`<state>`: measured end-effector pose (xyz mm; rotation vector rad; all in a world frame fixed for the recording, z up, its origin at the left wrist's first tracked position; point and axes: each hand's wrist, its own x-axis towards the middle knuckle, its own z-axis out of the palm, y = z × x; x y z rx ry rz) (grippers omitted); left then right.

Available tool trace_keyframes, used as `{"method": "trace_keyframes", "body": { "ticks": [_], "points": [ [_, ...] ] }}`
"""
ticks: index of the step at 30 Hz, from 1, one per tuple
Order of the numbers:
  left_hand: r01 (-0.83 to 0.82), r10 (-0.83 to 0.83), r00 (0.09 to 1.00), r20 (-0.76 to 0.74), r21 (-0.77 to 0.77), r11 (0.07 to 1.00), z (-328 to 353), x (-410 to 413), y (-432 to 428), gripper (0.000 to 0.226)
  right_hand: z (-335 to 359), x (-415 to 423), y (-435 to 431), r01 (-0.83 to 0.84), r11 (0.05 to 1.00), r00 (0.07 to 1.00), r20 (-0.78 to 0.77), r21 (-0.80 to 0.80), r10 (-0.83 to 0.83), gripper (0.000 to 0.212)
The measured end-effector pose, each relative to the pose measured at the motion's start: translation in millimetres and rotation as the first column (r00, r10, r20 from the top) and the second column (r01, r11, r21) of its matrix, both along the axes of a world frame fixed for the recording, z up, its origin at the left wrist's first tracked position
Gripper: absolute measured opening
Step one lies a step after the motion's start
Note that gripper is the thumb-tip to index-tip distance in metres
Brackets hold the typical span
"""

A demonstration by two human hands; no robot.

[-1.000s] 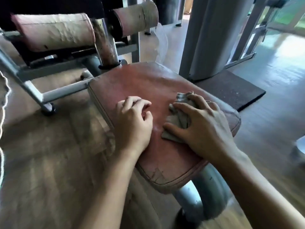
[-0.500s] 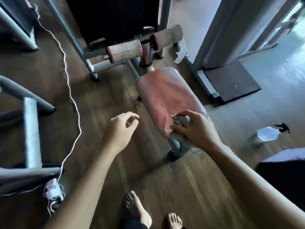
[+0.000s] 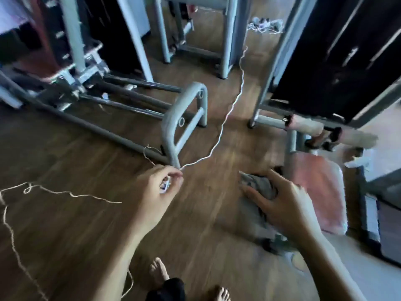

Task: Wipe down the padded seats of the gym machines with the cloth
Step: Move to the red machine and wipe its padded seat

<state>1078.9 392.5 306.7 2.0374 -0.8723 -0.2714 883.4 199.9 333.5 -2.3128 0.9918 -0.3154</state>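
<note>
**Head view: cloth held in the right hand, beside the padded seat**

1. Far left: a thin string [image 3: 13, 224] lies in loose loops on the wooden floor [image 3: 65, 246]. Behind it stands a grey machine frame [image 3: 73, 40], which is blurred.
2. Centre left: a bent grey tube [image 3: 167, 127] rises from the floor. A white cord [image 3: 230, 109] runs from the back of the room, past this tube, to the fingertips of the left hand [image 3: 160, 187].
3. Left hand: the fingers are curled, with the thumb and forefinger tips together. A small white object shows inside the curl. Whether the hand grips the cord or only covers it cannot be determined.
4. Bottom centre: two bare feet [image 3: 159, 272] stand on the floor.
5. Right hand [image 3: 282, 207]: the fingers are spread and bent over the grey cloth [image 3: 258, 185], gripping it above the floor. Part of the cloth hangs below the hand.
6. Right: the red padded seat [image 3: 319, 192] lies just beside the right hand, on its right. The cloth is off the seat. Two roller pads [image 3: 303, 124] sit behind the seat.
</note>
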Motion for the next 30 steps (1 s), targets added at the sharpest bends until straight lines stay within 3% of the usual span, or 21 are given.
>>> {"method": "trace_keyframes", "body": {
  "ticks": [3, 8, 13, 17, 22, 30],
  "points": [
    [-0.209, 0.207, 0.977, -0.040, -0.033, 0.977, 14.2, 27.6, 86.7, 0.017, 13.1, 61.5, 45.1, -0.177, 0.983, 0.984, 0.042, 0.055, 0.175, 0.024],
    [-0.468, 0.468, 0.884, 0.008, -0.014, 0.884, 38.1, 66.8, 224.2, 0.010, 28.1, 176.3, 135.4, -0.454, 0.889, 0.890, 0.079, 0.051, 0.450, 0.038],
    [-0.624, 0.624, 0.781, 0.009, 0.027, 0.781, 51.2, 117.7, 350.8, 0.010, 37.1, 284.9, 247.4, -0.624, 0.780, 0.782, 0.075, 0.059, 0.619, 0.034],
    [-0.683, 0.683, 0.730, 0.009, 0.006, 0.730, 57.9, 169.0, 424.0, 0.013, 38.5, 363.3, 328.5, -0.722, 0.692, 0.690, 0.086, 0.017, 0.718, 0.042],
    [-0.711, 0.711, 0.703, -0.023, -0.002, 0.703, 50.9, 252.5, 471.9, 0.013, 39.7, 453.4, 380.3, -0.779, 0.627, 0.625, 0.084, 0.011, 0.776, 0.031],
    [-0.703, 0.703, 0.711, -0.003, 0.030, 0.711, 40.8, 434.4, 495.2, 0.009, 27.9, 649.3, 389.5, -0.775, 0.632, 0.624, 0.147, -0.008, 0.768, 0.040]
  ]
}}
